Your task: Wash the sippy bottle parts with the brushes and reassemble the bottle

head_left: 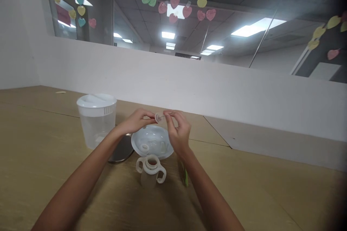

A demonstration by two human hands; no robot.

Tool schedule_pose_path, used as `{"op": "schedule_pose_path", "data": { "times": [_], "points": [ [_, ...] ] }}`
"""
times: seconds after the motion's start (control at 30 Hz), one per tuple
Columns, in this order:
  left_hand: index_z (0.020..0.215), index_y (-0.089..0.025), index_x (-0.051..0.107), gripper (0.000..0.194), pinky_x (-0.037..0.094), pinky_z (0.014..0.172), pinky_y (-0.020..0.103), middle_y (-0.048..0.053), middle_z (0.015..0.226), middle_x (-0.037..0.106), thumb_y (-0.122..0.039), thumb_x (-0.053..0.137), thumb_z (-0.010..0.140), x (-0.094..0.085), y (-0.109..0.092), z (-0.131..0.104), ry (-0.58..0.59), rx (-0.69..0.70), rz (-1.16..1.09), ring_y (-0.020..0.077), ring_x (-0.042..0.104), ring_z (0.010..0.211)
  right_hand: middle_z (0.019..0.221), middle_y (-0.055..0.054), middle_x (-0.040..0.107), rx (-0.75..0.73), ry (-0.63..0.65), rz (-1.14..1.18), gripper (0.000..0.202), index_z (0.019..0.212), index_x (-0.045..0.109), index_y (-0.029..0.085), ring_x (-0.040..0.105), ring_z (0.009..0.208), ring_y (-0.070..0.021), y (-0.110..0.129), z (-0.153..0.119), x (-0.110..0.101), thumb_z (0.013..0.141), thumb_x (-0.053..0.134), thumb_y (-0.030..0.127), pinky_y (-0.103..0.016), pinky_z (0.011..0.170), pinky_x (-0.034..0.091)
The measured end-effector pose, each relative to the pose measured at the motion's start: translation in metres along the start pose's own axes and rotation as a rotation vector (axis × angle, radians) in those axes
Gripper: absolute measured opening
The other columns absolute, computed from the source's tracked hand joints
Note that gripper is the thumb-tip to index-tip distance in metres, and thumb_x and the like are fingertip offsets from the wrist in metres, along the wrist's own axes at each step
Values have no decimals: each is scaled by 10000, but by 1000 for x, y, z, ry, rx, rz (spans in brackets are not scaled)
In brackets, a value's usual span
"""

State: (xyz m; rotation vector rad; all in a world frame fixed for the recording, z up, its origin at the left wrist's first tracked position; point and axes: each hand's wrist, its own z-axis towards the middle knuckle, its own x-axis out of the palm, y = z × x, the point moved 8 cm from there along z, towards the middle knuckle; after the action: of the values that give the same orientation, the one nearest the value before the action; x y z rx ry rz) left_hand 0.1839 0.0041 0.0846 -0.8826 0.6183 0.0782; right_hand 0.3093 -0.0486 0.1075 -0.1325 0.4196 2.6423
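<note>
Above the white bowl (135, 147), my left hand (138, 120) pinches a small round whitish cap-like piece (157, 117) by its edge. Fingers of my right hand (179, 130) are closed on a thin rod (162, 116) that reaches to this piece; whether it goes through cannot be made out. Inside the bowl lie a white ring-shaped part (145, 148) and some clear pieces (163, 147). Nearer to me, a two-handled baby bottle (149, 178) stands upright with its mouth uncovered.
A clear tub with a white lid (97, 110) stands at the left. Between it and the bowl lies a dark round tray-like object (121, 149). Something green and narrow (185, 177) rests by my right forearm. A white wall (168, 79) rises behind the wooden table (244, 187).
</note>
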Motion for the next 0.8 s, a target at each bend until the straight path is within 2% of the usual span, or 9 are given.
{"op": "schedule_pose_path", "data": {
  "times": [0.13, 0.23, 0.33, 0.4, 0.43, 0.5, 0.63, 0.73, 0.8],
  "points": [
    [737, -141, 662, 284, 405, 573, 217, 7, 700, 643, -383, 522, 790, -4, 1, -3, 46, -69, 28, 131, 544, 637, 817, -37, 651, 86, -76, 88, 144, 786, 632, 173, 600, 816, -147, 3, 10, -21, 857, 511, 205, -304, 761, 481],
    [706, -147, 661, 274, 422, 657, 230, 11, 740, 656, -374, 530, 788, -12, -11, -7, 47, -13, 39, 144, 567, 717, 798, -29, 631, 138, -173, 184, 155, 769, 632, 161, 603, 754, -136, 13, 18, -41, 850, 527, 241, -298, 708, 501],
    [701, -156, 681, 279, 429, 761, 252, 21, 810, 686, -385, 544, 782, -28, -15, -12, -31, 10, 77, 176, 591, 825, 773, -13, 618, 161, -365, 233, 173, 784, 630, 156, 600, 650, -113, 17, 23, -73, 849, 527, 280, -288, 642, 517],
    [754, -166, 705, 274, 436, 785, 260, 22, 838, 700, -392, 552, 778, -41, -13, -15, -111, -1, 98, 191, 603, 858, 789, -9, 623, 184, -463, 232, 182, 795, 633, 158, 597, 615, -102, 7, 25, -89, 835, 539, 308, -290, 633, 528],
    [800, -174, 714, 273, 439, 795, 264, 21, 858, 705, -395, 556, 776, -46, -11, -17, -147, -5, 105, 198, 608, 875, 798, -12, 629, 214, -461, 230, 182, 791, 639, 156, 599, 622, -102, -3, 26, -90, 816, 560, 318, -293, 645, 534],
    [889, -194, 717, 289, 445, 809, 270, 19, 903, 710, -408, 565, 769, -55, -8, -20, -195, -16, 138, 208, 612, 909, 789, -21, 641, 339, -337, 250, 189, 761, 654, 146, 604, 640, -112, -37, 26, -75, 754, 615, 331, -297, 665, 542],
    [916, -214, 721, 300, 456, 784, 278, 15, 942, 713, -415, 555, 767, -60, -2, -22, -220, -45, 298, 221, 625, 896, 744, -44, 657, 759, 40, 211, 230, 703, 652, 126, 598, 644, -120, -118, -11, -11, 690, 625, 355, -275, 662, 542],
    [895, -208, 727, 282, 456, 761, 275, 23, 950, 713, -376, 526, 787, -57, 1, -21, -199, -56, 393, 216, 634, 852, 624, -52, 647, 853, 150, 136, 187, 686, 648, 110, 596, 577, -137, -151, -43, 18, 644, 638, 292, -246, 545, 515],
    [896, -205, 726, 277, 453, 748, 268, 33, 959, 711, -356, 519, 794, -54, 3, -20, -176, -70, 431, 209, 635, 833, 609, -51, 653, 892, 212, 52, 141, 683, 651, 111, 582, 531, -129, -165, -60, 26, 622, 630, 237, -217, 483, 470]
  ]
}}
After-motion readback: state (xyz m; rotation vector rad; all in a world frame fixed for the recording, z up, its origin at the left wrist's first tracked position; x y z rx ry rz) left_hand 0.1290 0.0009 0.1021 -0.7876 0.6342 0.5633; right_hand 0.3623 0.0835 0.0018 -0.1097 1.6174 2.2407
